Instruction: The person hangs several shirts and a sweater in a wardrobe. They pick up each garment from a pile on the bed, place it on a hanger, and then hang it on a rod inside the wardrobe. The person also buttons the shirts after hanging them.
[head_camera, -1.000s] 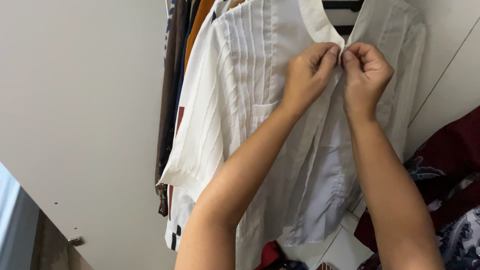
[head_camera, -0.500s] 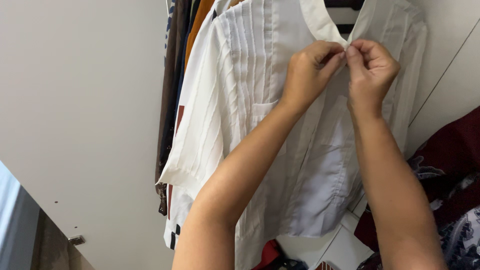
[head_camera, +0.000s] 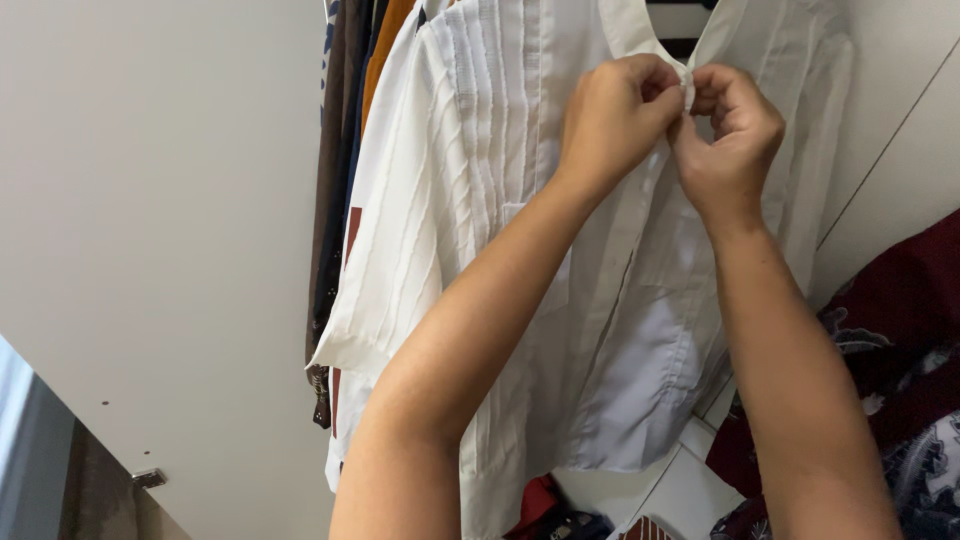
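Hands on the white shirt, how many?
2. Left hand pinches the white shirt at its neck opening; right hand pinches the facing edge. None hidden, as far as visible.

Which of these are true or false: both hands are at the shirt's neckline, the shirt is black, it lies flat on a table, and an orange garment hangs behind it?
1. Both the left hand and right hand pinch the neckline of the white pleated short-sleeved shirt. True.
2. The shirt is black. False: it is white.
3. It lies flat on a table. False: it hangs among other clothes.
4. An orange garment hangs behind it. True.
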